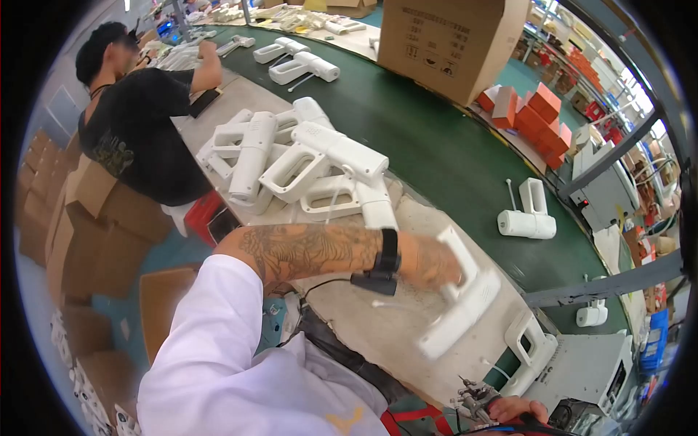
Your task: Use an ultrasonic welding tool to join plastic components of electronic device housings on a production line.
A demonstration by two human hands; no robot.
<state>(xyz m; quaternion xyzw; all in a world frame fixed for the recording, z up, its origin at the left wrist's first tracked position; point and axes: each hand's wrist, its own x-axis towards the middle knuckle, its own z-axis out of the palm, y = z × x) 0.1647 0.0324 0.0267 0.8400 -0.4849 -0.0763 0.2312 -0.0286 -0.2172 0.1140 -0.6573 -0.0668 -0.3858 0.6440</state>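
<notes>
Here, a blurred left hand [434,263] clamped on a white device [463,316]; right hand [518,408] partly hidden, grip unclear.

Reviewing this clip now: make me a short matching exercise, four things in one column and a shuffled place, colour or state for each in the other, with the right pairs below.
Things
1. Left hand
2. Right hand
3. Large cardboard box
4. Orange boxes

Places, colours or states
A. Brown, near the picture's top edge
B. In a pile along the far side of the green belt
C. At the handle of a motion-blurred white device
D. At the picture's lower edge, beside a metal tool

Right pairs
1-C, 2-D, 3-A, 4-B
</notes>
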